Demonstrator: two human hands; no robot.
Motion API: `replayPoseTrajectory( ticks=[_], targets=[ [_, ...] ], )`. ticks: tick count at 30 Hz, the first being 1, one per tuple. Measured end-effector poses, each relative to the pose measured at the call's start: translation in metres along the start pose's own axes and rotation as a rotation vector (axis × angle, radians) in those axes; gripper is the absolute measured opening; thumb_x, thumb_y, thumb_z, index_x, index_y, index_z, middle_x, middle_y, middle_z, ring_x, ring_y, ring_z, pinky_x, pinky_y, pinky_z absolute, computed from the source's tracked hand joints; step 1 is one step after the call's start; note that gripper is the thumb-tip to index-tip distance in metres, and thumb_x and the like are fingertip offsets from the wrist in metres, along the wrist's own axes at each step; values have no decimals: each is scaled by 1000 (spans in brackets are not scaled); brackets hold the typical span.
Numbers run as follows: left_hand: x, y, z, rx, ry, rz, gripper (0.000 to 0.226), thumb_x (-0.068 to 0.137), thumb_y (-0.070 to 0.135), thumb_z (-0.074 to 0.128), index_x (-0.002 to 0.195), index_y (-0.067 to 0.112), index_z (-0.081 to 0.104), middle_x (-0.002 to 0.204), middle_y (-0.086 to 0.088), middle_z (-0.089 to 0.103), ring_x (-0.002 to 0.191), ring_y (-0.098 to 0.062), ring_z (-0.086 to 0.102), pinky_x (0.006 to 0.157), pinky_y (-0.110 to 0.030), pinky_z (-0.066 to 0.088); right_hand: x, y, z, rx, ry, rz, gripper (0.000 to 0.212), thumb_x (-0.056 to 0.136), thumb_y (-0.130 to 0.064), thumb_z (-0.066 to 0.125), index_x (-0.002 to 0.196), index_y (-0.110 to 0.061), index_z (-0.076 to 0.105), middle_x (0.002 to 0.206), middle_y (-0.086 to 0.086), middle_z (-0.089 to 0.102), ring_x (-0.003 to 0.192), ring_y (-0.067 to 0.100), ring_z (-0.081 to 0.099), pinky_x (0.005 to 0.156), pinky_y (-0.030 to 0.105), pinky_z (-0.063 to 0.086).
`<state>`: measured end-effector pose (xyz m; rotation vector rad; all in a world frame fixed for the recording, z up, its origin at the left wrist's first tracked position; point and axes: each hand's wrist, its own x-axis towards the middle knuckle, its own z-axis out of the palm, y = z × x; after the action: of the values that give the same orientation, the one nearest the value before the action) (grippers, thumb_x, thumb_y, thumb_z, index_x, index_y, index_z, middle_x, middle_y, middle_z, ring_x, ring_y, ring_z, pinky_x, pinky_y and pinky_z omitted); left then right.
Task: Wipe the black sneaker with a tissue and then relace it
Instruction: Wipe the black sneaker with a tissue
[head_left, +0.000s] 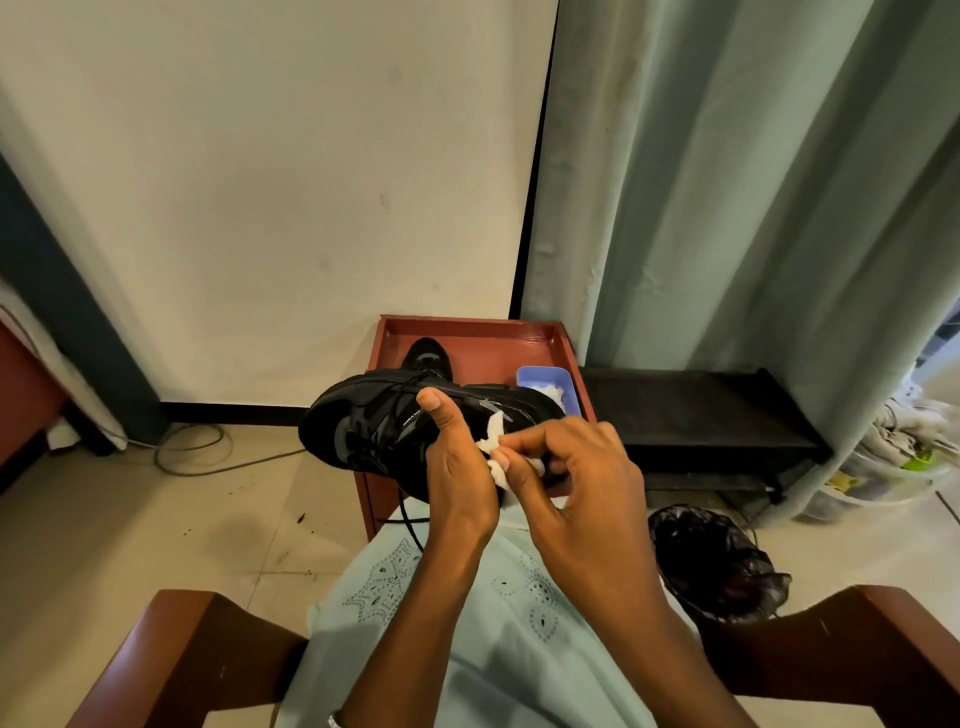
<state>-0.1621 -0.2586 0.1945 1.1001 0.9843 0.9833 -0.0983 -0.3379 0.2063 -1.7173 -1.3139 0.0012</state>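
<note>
A black sneaker (363, 421) is held on its side above my lap, toe pointing left. My left hand (457, 467) grips its middle, thumb up over the upper. A crumpled white tissue (493, 447) is pinched in my right hand (566, 467) and pressed against the side of the sneaker near the heel. A black lace (410, 519) hangs down from the sneaker over my lap. Behind it, a second black sneaker (428, 356) stands in the red-brown tray (478, 332).
A blue tub (545, 376) holding white tissue sits at the tray's right. A black shoe rack (691, 410) stands to the right, and a black bin bag (711, 561) lies below it. Wooden chair arms (171, 649) flank my lap. A cable (197, 457) trails on the floor at left.
</note>
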Motion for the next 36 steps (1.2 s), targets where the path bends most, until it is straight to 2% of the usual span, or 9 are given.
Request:
replayPoseTrajectory(
  ticks=[5, 9, 12, 15, 20, 24, 28, 33, 36],
  targets=[
    [-4, -2, 5, 34, 1, 39, 85, 75, 74, 5, 69, 9, 60, 64, -5, 63, 53, -1, 59, 59, -16, 50, 16, 5, 5, -54, 79, -61, 6, 91, -28, 68, 88, -25, 72, 86, -21, 62, 90, -7, 46, 76, 27, 44],
    [-7, -1, 7, 57, -5, 90, 85, 77, 74, 5, 73, 18, 69, 68, 2, 70, 65, -3, 66, 67, -18, 47, 33, 9, 10, -30, 51, -74, 7, 92, -28, 66, 89, -27, 73, 87, -17, 66, 85, 1, 49, 78, 27, 40],
    [-7, 2, 4, 55, 2, 86, 84, 79, 72, 4, 76, 20, 70, 69, 4, 70, 66, 3, 65, 63, -10, 44, 32, 9, 7, -17, 34, -98, 7, 94, -27, 66, 90, -27, 73, 86, -19, 65, 85, -2, 51, 78, 25, 39],
    [-10, 14, 3, 5, 69, 29, 62, 91, 65, 9, 63, 26, 49, 57, 12, 52, 51, 8, 53, 59, -9, 39, 24, 17, -1, 2, 42, -89, 4, 92, -24, 69, 90, -25, 72, 84, -25, 60, 87, -6, 48, 75, 22, 40],
    [-8, 19, 0, -29, 103, -13, 49, 97, 62, 9, 66, 29, 27, 69, 15, 28, 59, 3, 29, 58, -16, 28, 13, 33, -4, -89, 55, -81, 7, 91, -19, 70, 90, -26, 69, 87, -23, 60, 88, 9, 44, 73, 32, 44],
    [-15, 17, 8, -33, 13, -14, 47, 96, 61, 12, 68, 31, 34, 71, 17, 35, 58, 6, 38, 59, -10, 33, 35, 32, -1, -122, 109, -102, 9, 91, -16, 68, 88, -25, 69, 91, -16, 63, 90, 15, 47, 77, 38, 44],
    [-20, 17, 12, 24, -19, 21, 46, 94, 62, 13, 68, 32, 37, 69, 19, 37, 45, 15, 47, 48, 2, 35, 56, 34, -2, -219, 11, -70, 7, 92, -22, 67, 90, -26, 73, 91, -10, 67, 92, 19, 47, 80, 43, 43],
    [-18, 20, 6, 30, 0, 14, 45, 93, 63, 11, 67, 31, 29, 69, 17, 26, 50, 3, 35, 52, -12, 33, 43, 39, -19, -156, -9, -161, 11, 93, -13, 65, 94, -22, 71, 94, -11, 62, 89, 11, 46, 80, 13, 35],
    [-16, 20, 4, -6, 3, 10, 45, 94, 63, 14, 66, 31, 30, 53, 19, 39, 42, 9, 41, 52, -10, 33, 26, 43, -29, -119, -14, -136, 12, 91, -9, 67, 94, -20, 70, 94, -15, 59, 87, 6, 49, 77, 10, 37]
  ],
)
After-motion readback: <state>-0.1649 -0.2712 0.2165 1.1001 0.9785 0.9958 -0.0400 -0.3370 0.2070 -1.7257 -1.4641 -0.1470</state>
